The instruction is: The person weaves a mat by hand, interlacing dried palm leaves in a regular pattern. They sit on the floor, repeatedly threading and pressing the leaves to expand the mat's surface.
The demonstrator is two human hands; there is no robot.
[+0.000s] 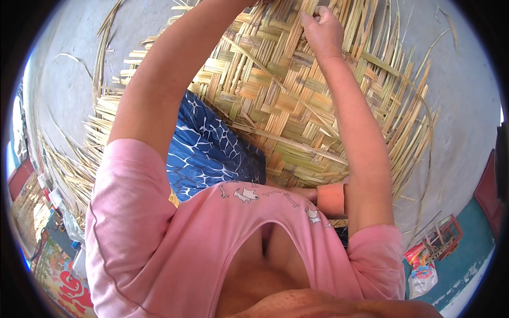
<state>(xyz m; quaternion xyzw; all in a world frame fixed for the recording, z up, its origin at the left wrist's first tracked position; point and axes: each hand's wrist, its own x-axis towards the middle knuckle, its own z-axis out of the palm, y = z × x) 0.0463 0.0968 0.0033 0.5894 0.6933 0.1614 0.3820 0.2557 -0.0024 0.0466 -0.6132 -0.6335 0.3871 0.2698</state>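
A large mat (pixel 286 95) of pale yellow-green split strips, woven in broad bands, lies on the floor in front of me. Loose strip ends fan out around its edges. My left hand (pixel 255 2) reaches to the far edge of the picture. Only a sliver of it shows, over the mat, and its fingers are cut off. To the right, my right hand (pixel 324 33) is closed above the far part of the weave, its fingers curled beside long upright strips (pixel 356 24). Whatever is in its grip cannot be made out. A thin loose strip (pixel 281 85) crosses the mat diagonally.
Blue cloth with white lines (pixel 207 143) covers my leg on the mat's near left. An orange curved piece (pixel 331 200) sits close to my body. Stray strips (pixel 101 58) lie on the grey floor at left. At the right rim are a plastic packet (pixel 422 273) and a red-framed rack (pixel 442 237).
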